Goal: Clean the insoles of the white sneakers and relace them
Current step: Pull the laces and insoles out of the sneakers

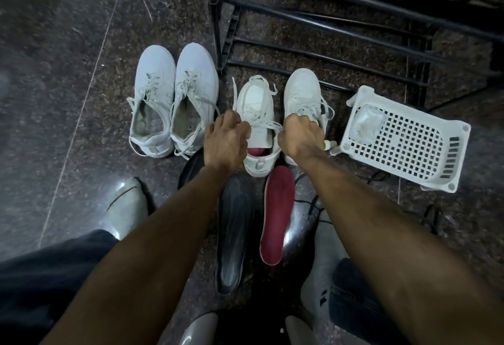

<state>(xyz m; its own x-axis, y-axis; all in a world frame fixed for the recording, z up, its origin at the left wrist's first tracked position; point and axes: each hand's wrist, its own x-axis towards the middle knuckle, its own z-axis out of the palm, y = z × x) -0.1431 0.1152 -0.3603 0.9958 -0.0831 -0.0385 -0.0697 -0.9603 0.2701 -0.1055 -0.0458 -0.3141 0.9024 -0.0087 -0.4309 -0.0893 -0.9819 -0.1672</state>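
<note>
A white sneaker (pixel 256 104) stands on the floor between my hands, its tongue pulled forward and a red insole showing inside at the heel. My left hand (pixel 226 140) and my right hand (pixel 300 137) each pinch one end of its white lace (pixel 266 126), stretched across the opening. Its partner sneaker (pixel 301 91) stands just to the right, laced, partly hidden by my right hand. A loose red insole (pixel 276 216) lies on the floor below the open sneaker. Two dark insoles (pixel 236 224) lie left of it.
Another pair of white laced sneakers (pixel 174 99) stands at the left. A white perforated basket (pixel 409 140) lies at the right with a small bottle (pixel 331 147) beside it. A black metal rack (pixel 327 25) stands behind. My socked feet and dark trousers fill the lower edge.
</note>
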